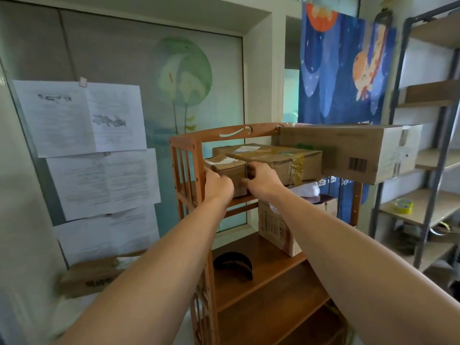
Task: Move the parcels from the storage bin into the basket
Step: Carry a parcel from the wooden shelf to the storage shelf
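Both hands clasped the small parcel (230, 171) on the top shelf of the wooden rack (185, 170): my left hand (217, 186) wrapped its left front corner, my right hand (261, 181) curled round its right side, each grip closed on the cardboard. That parcel sat at the shelf's left front, hard against the rack's slatted side.

Going left to right, printed sheets (82, 115) hung on the frosted window panel, with a blurred cardboard box (92, 277) lying below them. Just beside my right hand and touching the small parcel lay a flat taped parcel (278, 159), its long axis running left to right across the shelf. Beyond it a long carton (353, 150) jutted off the rack's right end, long axis also left to right, barcode facing me. One shelf down stood a printed box (276, 227); a dark curved object (234, 266) lay on the shelf nearer me. A blue cartoon curtain (341, 68) hung behind, and a metal shelving unit (428, 150) stood far right, holding a roll of tape (402, 206).
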Demonstrator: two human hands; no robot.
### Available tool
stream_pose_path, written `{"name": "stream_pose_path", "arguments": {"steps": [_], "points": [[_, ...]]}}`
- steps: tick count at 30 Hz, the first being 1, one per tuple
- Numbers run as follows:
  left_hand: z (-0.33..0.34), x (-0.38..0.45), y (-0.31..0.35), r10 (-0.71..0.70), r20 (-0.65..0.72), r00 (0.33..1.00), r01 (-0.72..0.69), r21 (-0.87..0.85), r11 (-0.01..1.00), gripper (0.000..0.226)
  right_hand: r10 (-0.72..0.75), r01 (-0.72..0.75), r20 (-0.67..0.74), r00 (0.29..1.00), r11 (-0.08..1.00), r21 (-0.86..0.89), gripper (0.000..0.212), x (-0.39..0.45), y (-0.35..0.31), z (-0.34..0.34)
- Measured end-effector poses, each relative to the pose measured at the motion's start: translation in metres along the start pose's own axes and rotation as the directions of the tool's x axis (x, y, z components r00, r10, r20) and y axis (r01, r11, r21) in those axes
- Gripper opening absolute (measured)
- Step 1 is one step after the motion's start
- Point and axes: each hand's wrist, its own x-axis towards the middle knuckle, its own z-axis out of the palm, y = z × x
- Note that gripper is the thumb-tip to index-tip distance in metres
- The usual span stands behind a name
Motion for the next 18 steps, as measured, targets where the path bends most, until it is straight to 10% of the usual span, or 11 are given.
{"name": "stream_pose_path", "arguments": {"steps": [18], "points": [[0.0, -0.009, 0.017, 0.168, 0.056, 0.984, -0.173, 0.102, 0.98, 0.068, -0.071, 0.076, -0.099, 0.993, 0.996, 0.048, 0.037, -0.013, -0.018, -0.015]]}}
